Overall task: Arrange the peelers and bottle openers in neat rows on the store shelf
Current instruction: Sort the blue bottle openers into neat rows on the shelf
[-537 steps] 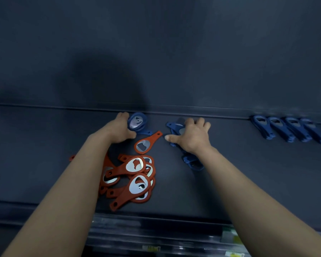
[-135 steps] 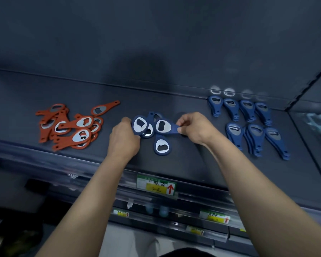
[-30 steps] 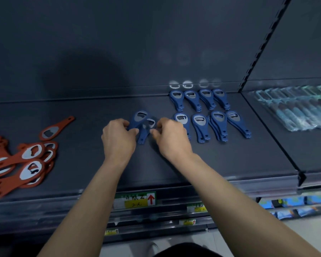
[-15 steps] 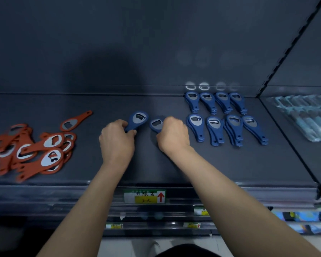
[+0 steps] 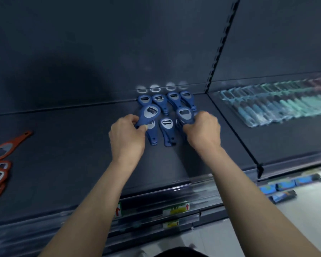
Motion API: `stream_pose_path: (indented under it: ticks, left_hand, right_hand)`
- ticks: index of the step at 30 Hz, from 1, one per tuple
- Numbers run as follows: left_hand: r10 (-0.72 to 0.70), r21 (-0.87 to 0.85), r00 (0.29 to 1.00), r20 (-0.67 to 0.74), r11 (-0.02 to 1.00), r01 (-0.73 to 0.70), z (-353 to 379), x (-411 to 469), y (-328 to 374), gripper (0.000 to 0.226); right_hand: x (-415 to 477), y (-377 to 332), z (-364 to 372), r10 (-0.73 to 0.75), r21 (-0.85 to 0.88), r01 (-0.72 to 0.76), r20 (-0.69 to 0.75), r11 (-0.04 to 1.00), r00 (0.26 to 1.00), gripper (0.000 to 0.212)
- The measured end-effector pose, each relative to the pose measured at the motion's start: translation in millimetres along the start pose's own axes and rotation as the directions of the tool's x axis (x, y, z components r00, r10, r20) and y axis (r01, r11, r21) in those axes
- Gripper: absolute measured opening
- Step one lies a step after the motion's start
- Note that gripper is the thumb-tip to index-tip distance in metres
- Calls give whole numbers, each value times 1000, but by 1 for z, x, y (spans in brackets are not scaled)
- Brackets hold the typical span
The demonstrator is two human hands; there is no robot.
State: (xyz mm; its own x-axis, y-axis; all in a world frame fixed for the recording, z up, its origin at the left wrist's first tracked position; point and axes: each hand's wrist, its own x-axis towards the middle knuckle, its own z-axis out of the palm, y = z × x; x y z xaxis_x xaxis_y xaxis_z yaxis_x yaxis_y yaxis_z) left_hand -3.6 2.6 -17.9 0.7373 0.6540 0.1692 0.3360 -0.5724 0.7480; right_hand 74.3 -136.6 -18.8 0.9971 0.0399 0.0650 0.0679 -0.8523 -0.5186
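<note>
Stock position, blue opener section.

- Left hand [image 5: 127, 138]: fingers and thumb curled round the handle of the first blue bottle opener [image 5: 149, 114]. Its steel-faced head points toward the back row [image 5: 167, 101] and sits just in front of that row's left end.
- Right hand [image 5: 202, 131]: clamped on the handle of the second blue bottle opener [image 5: 184, 115], which is held just in front of the back row's right end.
- Back row: four blue openers side by side against the rear panel, heads rearward. Judged finished.
- Front row [image 5: 167, 132]: directly in front of the back row. One opener lies in full view between the hands and another is partly hidden under the left hand's opener. The right end is covered by the right hand, so no count is possible. Judged part-filled, with the two held openers apparently meant for it.
- Orange bottle openers [image 5: 0, 164]: loose overlapping heap far left of the back row, on the same shelf [image 5: 63, 154]. One lies apart from the heap. Not yet sorted.
- Packaged teal tools [image 5: 278, 106]: right of the back row, on the adjoining shelf bay. Laid in a rank; probably the peelers, too blurred to confirm.

Progress estimate: blue nearly done, the orange batch outstanding.
</note>
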Motion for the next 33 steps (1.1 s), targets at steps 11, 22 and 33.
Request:
stream_pose_path:
  ticks: [11,22,33]
  left_hand:
    - [1,0,1000,16,1000,-1,29,-11,20,28]
    - [-47,-2,999,-29,999,47,33,-18,22,32]
    - [-41,-9,997,-65,999,41,30,-19,18,34]
  right_hand:
    - [31,51,-5,56,-19,-56,-28,998,998,43]
    - [28,60,3,6,-96,-5,10,995,1000,16]
    - [25,61,6,-25,-141,16,-58,990,998,20]
